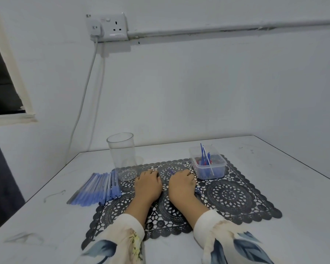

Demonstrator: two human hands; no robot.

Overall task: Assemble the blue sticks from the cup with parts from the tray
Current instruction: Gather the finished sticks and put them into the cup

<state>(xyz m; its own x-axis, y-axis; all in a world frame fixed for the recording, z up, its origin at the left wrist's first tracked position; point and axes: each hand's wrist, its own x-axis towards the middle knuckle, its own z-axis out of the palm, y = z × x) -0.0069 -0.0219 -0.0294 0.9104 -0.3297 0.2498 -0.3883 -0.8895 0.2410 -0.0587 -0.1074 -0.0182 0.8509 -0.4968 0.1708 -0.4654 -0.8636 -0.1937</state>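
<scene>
Both hands lay knuckles-up on the black lace mat (229, 195), side by side, not touching each other. Left hand (148, 184) had fingers curled under, loosely fisted; couldn't tell if anything was inside. Right hand (181, 185) was curled the same way; a bit of blue showed just beyond its fingertips and another at its right edge, too small to say whether it was pinched or just lying on the mat. Both sleeves (232, 242) were cream with a blue leaf print.

Clear plastic cup (121, 155) stood upright just beyond the left hand, on the mat's far-left corner, and looked empty. The blue sticks (96, 189) lay in a flat bundle on the bench (274, 168) left of the left hand, at the mat's left edge, near the cup base. The clear tray (208, 164) sat at the mat's far-right corner, near the right hand, holding small blue and red parts, with a few thin blue pieces standing up out of it.

Behind the bench: white wall, a double socket (108, 27) with one plug in, cable (82, 103) hanging down.
</scene>
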